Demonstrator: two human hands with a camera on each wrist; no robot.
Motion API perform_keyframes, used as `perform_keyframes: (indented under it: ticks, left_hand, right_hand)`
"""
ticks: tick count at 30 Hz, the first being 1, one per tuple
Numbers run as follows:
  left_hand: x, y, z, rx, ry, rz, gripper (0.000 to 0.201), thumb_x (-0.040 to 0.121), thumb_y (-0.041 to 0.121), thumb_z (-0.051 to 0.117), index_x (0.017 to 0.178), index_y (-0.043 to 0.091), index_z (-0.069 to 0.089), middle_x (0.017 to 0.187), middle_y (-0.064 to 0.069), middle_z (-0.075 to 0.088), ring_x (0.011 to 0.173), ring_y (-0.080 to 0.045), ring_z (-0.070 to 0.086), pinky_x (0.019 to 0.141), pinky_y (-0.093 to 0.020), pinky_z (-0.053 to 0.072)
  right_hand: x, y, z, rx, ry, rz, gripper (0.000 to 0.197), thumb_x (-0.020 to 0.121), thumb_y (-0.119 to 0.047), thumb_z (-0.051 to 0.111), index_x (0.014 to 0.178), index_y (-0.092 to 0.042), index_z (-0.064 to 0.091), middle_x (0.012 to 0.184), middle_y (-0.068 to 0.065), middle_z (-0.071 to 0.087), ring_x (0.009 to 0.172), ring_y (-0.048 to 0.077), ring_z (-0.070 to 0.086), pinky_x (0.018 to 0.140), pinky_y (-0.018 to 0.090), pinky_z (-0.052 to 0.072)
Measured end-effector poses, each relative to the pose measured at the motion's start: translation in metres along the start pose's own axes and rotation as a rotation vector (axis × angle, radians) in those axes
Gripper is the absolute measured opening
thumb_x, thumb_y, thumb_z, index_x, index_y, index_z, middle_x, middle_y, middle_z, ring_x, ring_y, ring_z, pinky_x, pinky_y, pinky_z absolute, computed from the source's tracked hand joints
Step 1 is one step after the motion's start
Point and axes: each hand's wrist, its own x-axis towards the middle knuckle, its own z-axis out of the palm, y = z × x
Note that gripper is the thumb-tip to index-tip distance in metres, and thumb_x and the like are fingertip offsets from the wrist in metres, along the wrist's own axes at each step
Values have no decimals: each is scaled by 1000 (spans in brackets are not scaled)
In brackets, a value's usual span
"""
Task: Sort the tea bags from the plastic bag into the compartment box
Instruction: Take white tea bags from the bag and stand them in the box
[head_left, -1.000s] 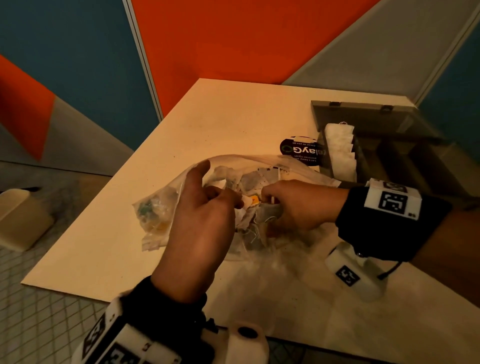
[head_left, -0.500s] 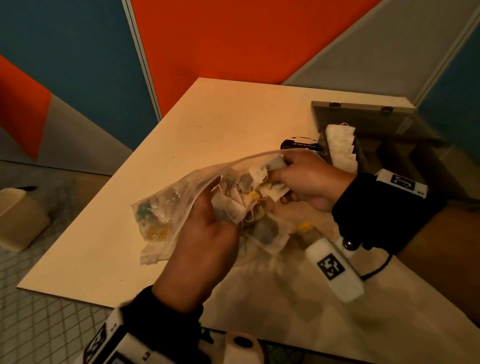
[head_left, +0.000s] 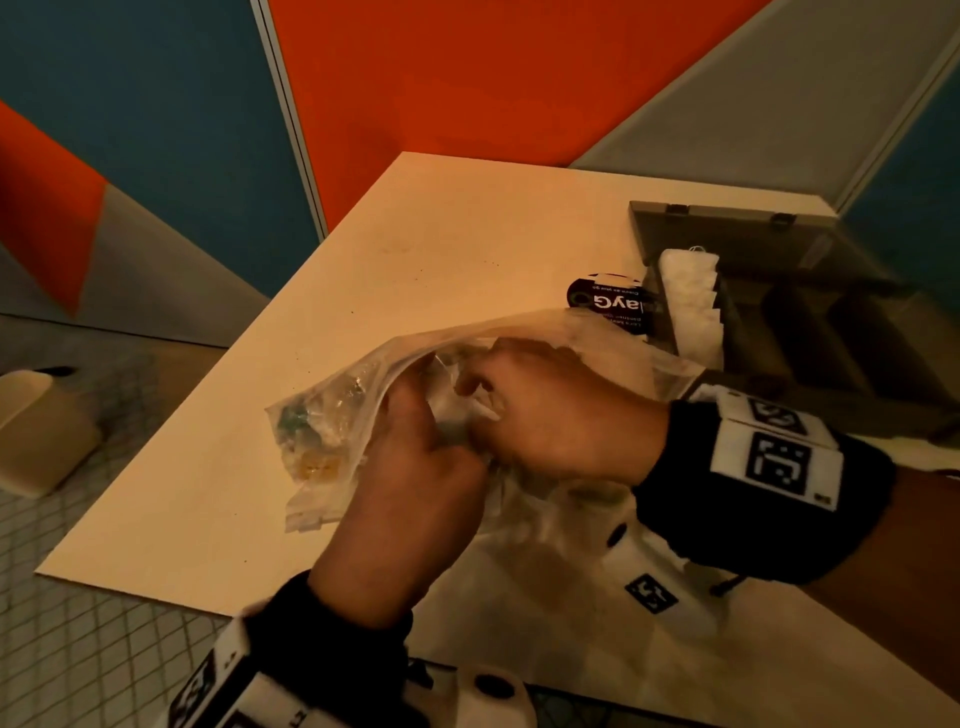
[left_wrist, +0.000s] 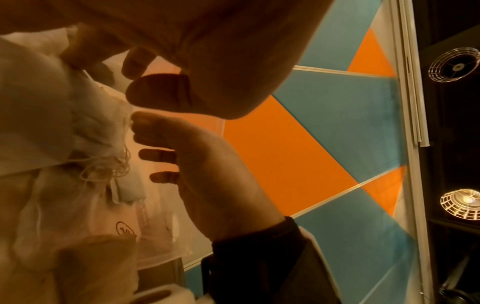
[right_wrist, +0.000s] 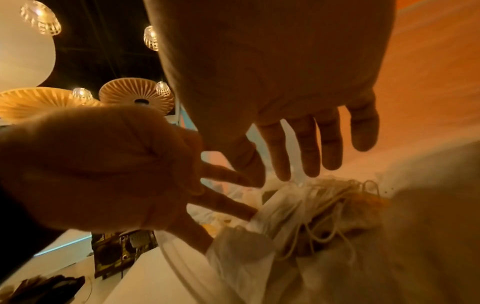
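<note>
The white paper tea bags (right_wrist: 306, 207) with their tangled strings lie heaped inside the clear, crinkled plastic bag (head_left: 332, 415), right at our two grips above the pale wooden bench (head_left: 441, 249). Our left hand (head_left: 405, 499) pinches the near lip of the bag's mouth. Our right hand (head_left: 550, 415) reaches into the opening with fingers (right_wrist: 306, 144) spread and fairly straight over the heap; we cannot tell whether it has one caught yet.

The main risk, as we judge it, is the strings: they are knotted together, so lifting one bag may drag several out and scatter them on the bench. A sharp tug could also tear a thin paper sachet, or pull the film from our left grip so the mouth collapses.

Counting: one plastic bag; the tea bags inside are too jumbled to count. Beyond the right grip stands one grey compartment box (head_left: 779, 312) with its lid open, holding one row of white sachets (head_left: 691, 301) in its nearest compartment. Just beside it lies one black round label (head_left: 608, 306).
</note>
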Motion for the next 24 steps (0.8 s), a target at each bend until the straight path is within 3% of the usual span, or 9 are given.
perform_keyframes:
  ticks: [4,6,9,12,15,18,20,22,24]
  left_hand:
    - [0,-2,0,-12,28,-25,74,74,-21,44,106,46,38,100,32,40,100,3,48,96,-49,50]
    - [1,-3,0,-10,21,-31,72,75,-21,46,99,47,40,99,32,42,98,4,49,96,-48,51]
    - [1,-4,-1,9,13,-5,71,80,-14,54,93,54,42,94,37,50,91,14,51,93,-41,52]
    - [2,-4,-1,27,-37,40,56,85,1,67,93,51,45,84,50,52,79,27,51,79,-23,51]
    - [3,-4,0,17,-65,10,39,89,10,64,99,44,47,88,29,62,81,13,59,66,-13,52]
    - [6,-1,3,56,-29,-8,16,90,29,65,96,37,53,95,14,64,82,-2,63,58,-20,48]
    - [9,0,5,114,3,-1,7,90,36,64,94,31,59,87,11,65,74,-5,63,58,-25,49]
    - [13,-2,8,167,29,23,13,94,32,58,87,23,63,81,6,64,72,-12,61,62,-32,50]
    - [16,-4,9,186,61,36,21,97,27,53,83,17,63,78,2,63,67,-15,58,60,-32,46]
  right_hand:
    - [11,4,13,-86,-86,43,56,75,-43,73,124,-25,51,126,2,57,118,28,52,97,47,37]
    - [17,7,19,-97,-66,47,59,74,-42,74,125,-25,50,123,2,60,115,29,54,94,49,38]
    - [21,11,16,-52,5,50,29,77,-27,71,102,-17,63,97,6,65,90,30,62,76,42,48]
    - [18,14,-1,79,36,30,7,77,-18,72,82,-17,67,82,1,65,76,21,62,65,38,54]
    - [9,15,-22,108,-18,2,15,82,-15,72,76,-27,67,73,-11,61,70,10,58,60,27,49]
    - [2,17,-34,126,-60,-16,8,85,-21,71,84,-29,73,85,-12,67,82,9,62,73,30,52]
    - [-2,19,-38,170,-35,-11,6,85,-23,72,87,-29,73,92,-12,66,86,8,61,76,30,50]
    - [-4,21,-39,234,0,8,10,83,-25,76,92,-27,73,91,-7,66,83,12,63,75,35,54]
    - [-8,24,-39,280,-1,44,17,80,-25,78,96,-26,72,89,0,68,82,20,66,78,44,57]
